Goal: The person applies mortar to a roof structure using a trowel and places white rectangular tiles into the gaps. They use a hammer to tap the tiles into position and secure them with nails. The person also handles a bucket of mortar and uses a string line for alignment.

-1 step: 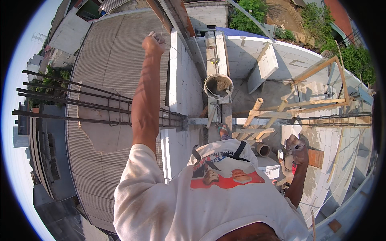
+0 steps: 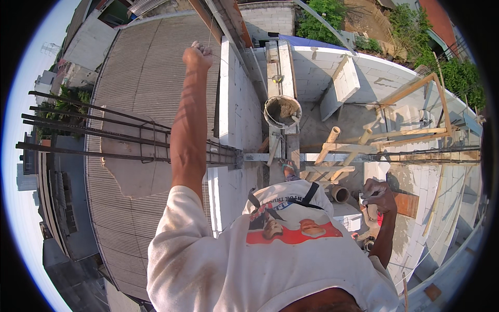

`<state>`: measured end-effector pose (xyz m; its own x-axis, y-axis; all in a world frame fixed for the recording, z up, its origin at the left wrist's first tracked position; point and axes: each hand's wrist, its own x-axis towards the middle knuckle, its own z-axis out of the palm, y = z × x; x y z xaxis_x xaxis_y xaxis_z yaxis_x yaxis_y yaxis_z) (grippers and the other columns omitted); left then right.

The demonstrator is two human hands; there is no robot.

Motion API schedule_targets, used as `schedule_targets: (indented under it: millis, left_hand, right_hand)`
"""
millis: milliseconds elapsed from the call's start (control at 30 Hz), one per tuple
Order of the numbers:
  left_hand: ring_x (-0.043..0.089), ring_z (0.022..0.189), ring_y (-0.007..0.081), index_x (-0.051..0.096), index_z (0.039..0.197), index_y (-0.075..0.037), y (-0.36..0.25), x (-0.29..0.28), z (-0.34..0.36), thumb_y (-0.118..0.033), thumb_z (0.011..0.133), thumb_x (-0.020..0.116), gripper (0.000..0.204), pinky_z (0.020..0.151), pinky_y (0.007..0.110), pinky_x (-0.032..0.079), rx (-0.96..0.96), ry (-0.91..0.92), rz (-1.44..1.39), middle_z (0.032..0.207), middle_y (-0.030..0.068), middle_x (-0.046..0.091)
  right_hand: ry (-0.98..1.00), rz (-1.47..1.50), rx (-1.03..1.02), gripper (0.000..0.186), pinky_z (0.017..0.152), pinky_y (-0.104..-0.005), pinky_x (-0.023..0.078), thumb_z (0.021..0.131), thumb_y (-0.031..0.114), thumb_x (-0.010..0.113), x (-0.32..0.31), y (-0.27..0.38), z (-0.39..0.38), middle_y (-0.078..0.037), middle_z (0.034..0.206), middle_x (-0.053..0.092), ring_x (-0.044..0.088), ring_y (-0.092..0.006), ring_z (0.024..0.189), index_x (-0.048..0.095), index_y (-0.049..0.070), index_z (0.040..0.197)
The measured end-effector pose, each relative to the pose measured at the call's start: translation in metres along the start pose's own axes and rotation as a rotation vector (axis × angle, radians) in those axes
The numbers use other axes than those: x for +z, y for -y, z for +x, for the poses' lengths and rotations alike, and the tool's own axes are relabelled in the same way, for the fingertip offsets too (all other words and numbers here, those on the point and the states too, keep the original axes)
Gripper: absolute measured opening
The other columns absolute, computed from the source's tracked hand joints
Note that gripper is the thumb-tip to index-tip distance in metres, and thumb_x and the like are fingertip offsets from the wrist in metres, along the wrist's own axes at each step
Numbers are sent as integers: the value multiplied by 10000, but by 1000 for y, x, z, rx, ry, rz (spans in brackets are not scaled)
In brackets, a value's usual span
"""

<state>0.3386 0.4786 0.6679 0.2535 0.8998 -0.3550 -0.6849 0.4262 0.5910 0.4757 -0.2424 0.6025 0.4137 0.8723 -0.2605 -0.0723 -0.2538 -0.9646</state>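
Observation:
My left hand [image 2: 198,54] is stretched far forward with its fingers closed. A thin string [image 2: 210,35] rises from the fingers toward a wooden post, beside the top of the white block wall [image 2: 225,99]. My right hand [image 2: 379,196] is out to the right with bent fingers pressed together, below bamboo poles. Whatever it grips, if anything, is too small or hidden to name. A bucket of wet mortar [image 2: 284,110] stands ahead on planks [image 2: 284,62], and a small tool with a yellow part [image 2: 278,79] lies beyond it.
Steel reinforcing bars [image 2: 99,125] jut out to the left above a corrugated roof [image 2: 150,67]. Bamboo poles [image 2: 331,140] and a wooden frame [image 2: 446,106] stand on the right. A foot [image 2: 288,167] rests on the planks below me. The drop beside the wall is deep.
My right hand has shifted slightly left and toward me, its wrist turning. My left hand has barely moved and stays closed at the string.

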Motion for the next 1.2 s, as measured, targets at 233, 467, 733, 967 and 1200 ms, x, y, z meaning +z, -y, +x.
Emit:
schedule_targets:
  millis: [233,467,733,967,1200]
  left_hand:
    - [320,581,78,561,1106,-3,2,13,-55,-76,1086,421,159,509,249,319,-150,562,667,720,-29,416]
    - [336,562,86,541,1153,17,8,-9,-34,-45,1068,401,175,501,269,301,114,233,414,729,-17,446]
    - [336,557,91,558,1171,28,10,-9,-46,-79,1082,413,201,480,270,287,-208,338,312,702,-17,437]
    - [410,574,79,581,1168,23,35,-66,-77,-134,1097,437,225,487,269,372,287,174,857,732,-3,505]
    - [367,628,80,554,1218,8,26,-131,-158,-141,1125,411,227,546,234,361,-133,458,116,750,-9,473]
  right_hand:
    - [-898,-17,134,245,549,-248,441,758,27,846,-33,-58,8,-7,787,615,557,-123,665,713,37,964]
    - [-503,549,-182,247,574,-230,461,776,-13,829,-15,-71,4,22,811,587,534,-81,660,700,29,983]
    - [-495,-546,167,258,701,-329,519,740,-24,815,-14,-122,-4,-48,845,626,598,-163,715,688,14,962]
    - [-1005,-757,6,211,736,-387,491,799,111,812,-55,-126,16,-90,874,601,596,-258,777,680,34,944]
    - [-548,-1313,170,272,832,-518,493,803,126,787,-44,-181,45,-123,1038,649,643,-353,1016,671,91,1047]
